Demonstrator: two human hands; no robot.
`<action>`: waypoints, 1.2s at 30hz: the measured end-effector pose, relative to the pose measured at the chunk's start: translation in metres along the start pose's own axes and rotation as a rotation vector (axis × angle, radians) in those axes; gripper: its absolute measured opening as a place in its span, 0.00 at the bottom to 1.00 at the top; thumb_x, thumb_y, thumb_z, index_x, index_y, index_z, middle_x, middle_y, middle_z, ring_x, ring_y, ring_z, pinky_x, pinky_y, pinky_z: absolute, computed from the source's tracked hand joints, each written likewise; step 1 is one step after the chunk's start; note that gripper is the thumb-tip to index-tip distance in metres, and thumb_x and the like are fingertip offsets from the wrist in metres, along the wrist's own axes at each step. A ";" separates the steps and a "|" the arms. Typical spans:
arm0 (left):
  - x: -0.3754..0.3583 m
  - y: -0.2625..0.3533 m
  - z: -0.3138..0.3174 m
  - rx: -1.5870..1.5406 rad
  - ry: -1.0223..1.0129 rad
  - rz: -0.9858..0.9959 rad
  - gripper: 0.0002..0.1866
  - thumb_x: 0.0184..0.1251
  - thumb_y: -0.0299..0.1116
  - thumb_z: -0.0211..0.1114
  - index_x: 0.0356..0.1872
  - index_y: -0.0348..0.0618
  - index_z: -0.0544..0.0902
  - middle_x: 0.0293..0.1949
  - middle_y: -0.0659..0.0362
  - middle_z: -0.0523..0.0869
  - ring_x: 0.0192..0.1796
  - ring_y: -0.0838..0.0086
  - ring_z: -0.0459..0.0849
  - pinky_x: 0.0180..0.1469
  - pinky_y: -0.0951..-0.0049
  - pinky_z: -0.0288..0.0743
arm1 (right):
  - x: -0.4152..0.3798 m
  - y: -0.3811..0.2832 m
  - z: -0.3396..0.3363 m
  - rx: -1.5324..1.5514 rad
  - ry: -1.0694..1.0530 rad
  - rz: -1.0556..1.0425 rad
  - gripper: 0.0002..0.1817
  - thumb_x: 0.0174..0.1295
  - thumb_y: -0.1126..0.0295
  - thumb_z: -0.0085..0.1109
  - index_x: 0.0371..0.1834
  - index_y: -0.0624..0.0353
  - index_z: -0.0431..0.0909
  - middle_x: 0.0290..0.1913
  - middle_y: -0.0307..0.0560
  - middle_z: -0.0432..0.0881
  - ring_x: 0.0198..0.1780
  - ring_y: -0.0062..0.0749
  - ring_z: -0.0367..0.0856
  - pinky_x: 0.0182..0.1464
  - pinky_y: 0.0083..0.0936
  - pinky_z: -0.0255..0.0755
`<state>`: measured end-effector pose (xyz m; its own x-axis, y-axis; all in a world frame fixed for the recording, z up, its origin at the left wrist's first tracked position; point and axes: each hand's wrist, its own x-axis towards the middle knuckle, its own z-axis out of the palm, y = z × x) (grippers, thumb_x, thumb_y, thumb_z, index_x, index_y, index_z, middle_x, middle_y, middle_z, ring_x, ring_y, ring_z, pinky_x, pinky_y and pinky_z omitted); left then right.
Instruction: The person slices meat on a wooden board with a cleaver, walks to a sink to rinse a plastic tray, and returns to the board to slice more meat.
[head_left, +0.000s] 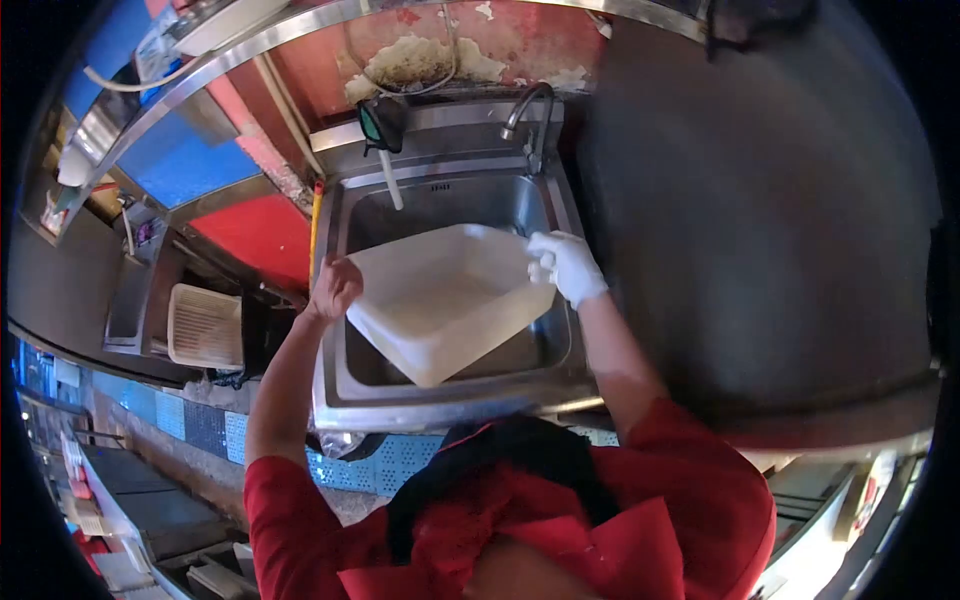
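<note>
A white rectangular tub (450, 290) is held tilted over the steel sink (372, 385), one corner pointing down toward me. My bare left hand (336, 288) grips its left corner, fingers closed round the rim. On the opposite side, my right hand (568, 267), in a white glove, has its fingers closed on the tub's right corner. The inside of the tub shows nothing I can make out. Behind it a curved metal faucet (540, 130) rises at the back right of the sink. Its spout points away from the tub.
A dark green-lined object (380, 125) with a pale tube (391, 180) hangs at the sink's back left. Farther left are a ribbed white rack (205, 325) and a second basin (130, 290). A large dark surface (760, 220) borders the right side.
</note>
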<state>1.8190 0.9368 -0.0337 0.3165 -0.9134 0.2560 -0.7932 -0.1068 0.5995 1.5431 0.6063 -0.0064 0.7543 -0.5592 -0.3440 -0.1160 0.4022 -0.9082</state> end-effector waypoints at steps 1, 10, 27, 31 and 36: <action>-0.001 -0.008 0.006 0.153 -0.068 -0.028 0.06 0.47 0.37 0.60 0.19 0.48 0.78 0.28 0.60 0.82 0.42 0.61 0.80 0.54 0.55 0.63 | 0.043 0.006 -0.010 0.063 0.095 0.025 0.07 0.61 0.69 0.62 0.32 0.62 0.80 0.22 0.46 0.81 0.22 0.32 0.83 0.22 0.25 0.75; 0.014 -0.008 0.096 0.168 -0.150 -0.442 0.10 0.54 0.32 0.63 0.39 0.49 0.85 0.43 0.54 0.86 0.56 0.60 0.81 0.65 0.54 0.68 | 0.297 -0.070 -0.062 -0.234 0.155 0.145 0.16 0.61 0.52 0.67 0.45 0.48 0.81 0.50 0.45 0.84 0.48 0.46 0.84 0.53 0.52 0.76; 0.234 0.027 0.260 -1.588 0.106 -1.075 0.16 0.72 0.45 0.62 0.41 0.40 0.83 0.22 0.62 0.77 0.21 0.75 0.73 0.23 0.76 0.71 | 0.126 0.107 -0.060 -0.601 0.486 -0.480 0.08 0.59 0.76 0.53 0.38 0.65 0.80 0.35 0.54 0.83 0.38 0.51 0.82 0.45 0.39 0.76; 0.194 0.042 0.256 -0.699 0.137 -1.064 0.30 0.68 0.59 0.60 0.44 0.35 0.83 0.22 0.54 0.81 0.23 0.67 0.78 0.30 0.65 0.75 | 0.018 0.093 -0.010 -1.045 0.222 0.039 0.23 0.56 0.70 0.59 0.55 0.70 0.75 0.52 0.67 0.80 0.58 0.61 0.77 0.62 0.43 0.69; 0.071 -0.075 0.287 -0.068 -0.366 -0.963 0.33 0.64 0.63 0.56 0.45 0.39 0.87 0.51 0.41 0.85 0.54 0.46 0.83 0.56 0.51 0.74 | -0.002 0.182 -0.027 -0.990 0.292 0.190 0.29 0.51 0.64 0.68 0.55 0.66 0.72 0.51 0.68 0.80 0.54 0.63 0.78 0.57 0.45 0.71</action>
<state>1.7516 0.7669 -0.2783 0.6153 -0.5174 -0.5947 -0.2525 -0.8441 0.4731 1.5030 0.6610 -0.1770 0.4982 -0.7553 -0.4258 -0.7922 -0.1970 -0.5775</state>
